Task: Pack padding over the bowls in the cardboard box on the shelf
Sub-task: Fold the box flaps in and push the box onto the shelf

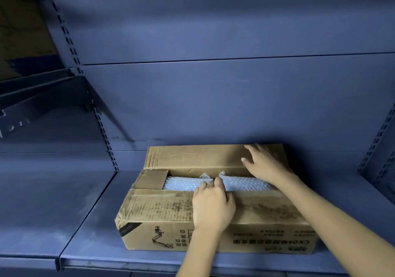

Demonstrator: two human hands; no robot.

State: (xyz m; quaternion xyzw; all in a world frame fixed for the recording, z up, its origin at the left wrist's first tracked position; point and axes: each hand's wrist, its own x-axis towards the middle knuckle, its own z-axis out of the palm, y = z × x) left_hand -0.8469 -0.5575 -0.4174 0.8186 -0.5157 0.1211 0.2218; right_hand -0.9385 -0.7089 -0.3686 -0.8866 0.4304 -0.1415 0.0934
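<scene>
Blue shelf (85,223): one cardboard box (171,240) is set on it, bubble-wrap padding (245,183) seen inside. Right hand (265,165) is spread flat on rear flap (192,157); left hand (213,206) fingertips are laid on padding, grip unclear.

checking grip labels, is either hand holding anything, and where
Right hand lies open on the far flap. Left hand rests on the near flap, fingertips on the bubble wrap; a pinch cannot be told.

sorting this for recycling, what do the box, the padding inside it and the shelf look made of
Box: brown corrugated cardboard, matte, ribbed creases on its flaps.
Padding: clear bubble wrap, shiny bubbles show.
Shelf: probably painted metal, smooth blue, slotted uprights.
</scene>
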